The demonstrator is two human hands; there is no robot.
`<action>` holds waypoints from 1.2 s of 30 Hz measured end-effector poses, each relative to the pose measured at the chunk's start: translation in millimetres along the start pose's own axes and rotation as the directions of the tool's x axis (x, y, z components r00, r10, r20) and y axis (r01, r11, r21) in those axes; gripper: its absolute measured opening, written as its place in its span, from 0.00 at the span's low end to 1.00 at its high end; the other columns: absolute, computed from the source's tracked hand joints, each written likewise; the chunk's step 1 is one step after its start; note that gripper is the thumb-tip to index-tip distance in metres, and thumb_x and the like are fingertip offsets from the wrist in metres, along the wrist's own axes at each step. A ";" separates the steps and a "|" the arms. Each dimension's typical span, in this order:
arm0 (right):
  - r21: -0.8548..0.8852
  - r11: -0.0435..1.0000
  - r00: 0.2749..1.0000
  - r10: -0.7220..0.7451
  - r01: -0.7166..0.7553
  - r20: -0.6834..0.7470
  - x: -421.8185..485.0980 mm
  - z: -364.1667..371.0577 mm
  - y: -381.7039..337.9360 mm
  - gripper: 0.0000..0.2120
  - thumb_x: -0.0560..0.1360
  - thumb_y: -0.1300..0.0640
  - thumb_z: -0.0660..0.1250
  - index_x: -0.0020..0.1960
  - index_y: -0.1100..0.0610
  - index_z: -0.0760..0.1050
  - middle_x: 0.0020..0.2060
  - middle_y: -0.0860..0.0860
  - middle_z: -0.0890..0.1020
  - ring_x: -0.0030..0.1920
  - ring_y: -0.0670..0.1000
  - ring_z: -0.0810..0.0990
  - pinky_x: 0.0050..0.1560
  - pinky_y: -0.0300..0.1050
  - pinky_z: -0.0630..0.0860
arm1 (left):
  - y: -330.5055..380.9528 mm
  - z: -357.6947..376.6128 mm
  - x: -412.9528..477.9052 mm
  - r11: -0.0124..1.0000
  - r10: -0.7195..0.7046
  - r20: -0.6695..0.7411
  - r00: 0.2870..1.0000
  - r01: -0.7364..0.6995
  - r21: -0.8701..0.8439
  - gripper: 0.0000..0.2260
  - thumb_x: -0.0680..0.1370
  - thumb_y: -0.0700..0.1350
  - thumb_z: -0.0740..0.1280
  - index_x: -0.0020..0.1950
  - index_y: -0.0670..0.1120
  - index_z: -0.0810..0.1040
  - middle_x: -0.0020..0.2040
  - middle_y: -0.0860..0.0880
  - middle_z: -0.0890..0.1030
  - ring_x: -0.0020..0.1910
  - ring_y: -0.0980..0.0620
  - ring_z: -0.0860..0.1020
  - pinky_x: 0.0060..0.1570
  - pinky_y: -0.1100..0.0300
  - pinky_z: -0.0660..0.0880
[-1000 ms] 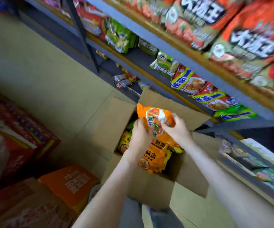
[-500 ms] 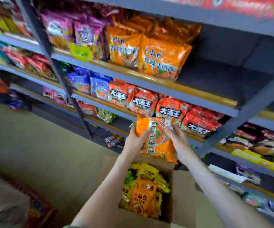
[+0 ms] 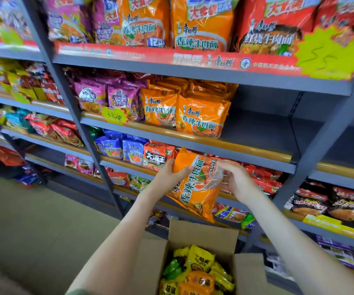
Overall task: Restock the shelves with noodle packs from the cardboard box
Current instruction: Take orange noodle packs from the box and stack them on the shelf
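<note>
Both hands gripping one orange noodle pack (image 3: 195,186): left hand (image 3: 167,177) pinching its upper left edge, right hand (image 3: 235,179) curling round the right side. Pack is hanging tilted in front of the shelves (image 3: 193,143), above the open cardboard box (image 3: 201,235) holding yellow and green packs.
</note>
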State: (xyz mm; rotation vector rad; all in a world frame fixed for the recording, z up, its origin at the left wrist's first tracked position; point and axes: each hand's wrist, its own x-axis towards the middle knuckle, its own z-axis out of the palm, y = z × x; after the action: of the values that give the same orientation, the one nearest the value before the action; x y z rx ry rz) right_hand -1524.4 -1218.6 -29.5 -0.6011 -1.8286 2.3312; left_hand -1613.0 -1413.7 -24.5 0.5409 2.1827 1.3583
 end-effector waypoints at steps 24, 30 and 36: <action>-0.134 0.938 0.945 -0.326 0.321 -0.019 51.5 98.3 -48.2 0.11 0.73 0.51 0.71 0.54 0.45 0.75 0.52 0.48 0.83 0.53 0.51 0.82 0.57 0.57 0.77 | 6.6 -108.4 34.4 0.988 -0.008 -0.333 0.943 -0.045 -0.150 0.19 0.76 0.59 0.66 0.59 0.46 0.77 0.50 0.47 0.81 0.47 0.50 0.80 0.52 0.52 0.78; -0.381 0.784 0.860 -0.506 0.490 0.064 99.5 142.9 -78.6 0.11 0.76 0.49 0.67 0.57 0.42 0.70 0.54 0.43 0.78 0.56 0.46 0.77 0.61 0.54 0.73 | 24.7 -137.4 73.0 0.984 0.112 -0.401 0.909 -0.157 -0.080 0.24 0.79 0.53 0.64 0.72 0.43 0.68 0.57 0.44 0.79 0.53 0.47 0.78 0.59 0.51 0.74; -0.887 0.344 0.874 -0.470 0.309 0.122 150.6 154.3 -109.2 0.22 0.76 0.47 0.67 0.65 0.57 0.71 0.62 0.55 0.72 0.64 0.57 0.69 0.61 0.47 0.65 | 28.8 -160.4 113.9 0.980 0.181 -0.516 0.837 -0.197 0.024 0.24 0.80 0.50 0.64 0.74 0.46 0.65 0.64 0.42 0.76 0.59 0.42 0.77 0.56 0.48 0.76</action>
State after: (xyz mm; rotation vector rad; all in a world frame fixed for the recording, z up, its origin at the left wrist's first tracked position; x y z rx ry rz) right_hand -1736.4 -1279.8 69.0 -0.3067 -2.6528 0.8054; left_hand -1798.8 -1448.8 37.1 0.4203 2.5769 1.8097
